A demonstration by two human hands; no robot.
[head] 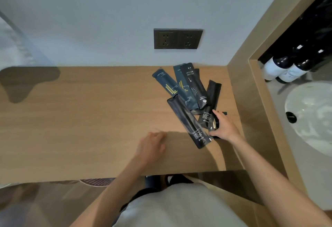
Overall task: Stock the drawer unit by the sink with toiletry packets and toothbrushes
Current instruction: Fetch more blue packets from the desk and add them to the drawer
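Several dark toiletry packets lie in a loose pile on the wooden counter (89, 119), near its right end. One black packet reads TOOTH BRUSH (195, 85). Two blue-grey packets (166, 83) fan out to its left. A long black packet (188, 122) lies diagonally at the front of the pile. My right hand (224, 128) rests at the pile's right front edge, its fingers closed around a small black packet (215, 124). My left hand (150, 146), blurred, lies on the bare counter left of the pile and holds nothing. No drawer unit is in view.
A wooden partition (251, 110) stands right of the counter. Beyond it are a white sink (309, 115) and two dark bottles with white labels (285, 68). A black double socket (177, 38) is on the wall behind the pile.
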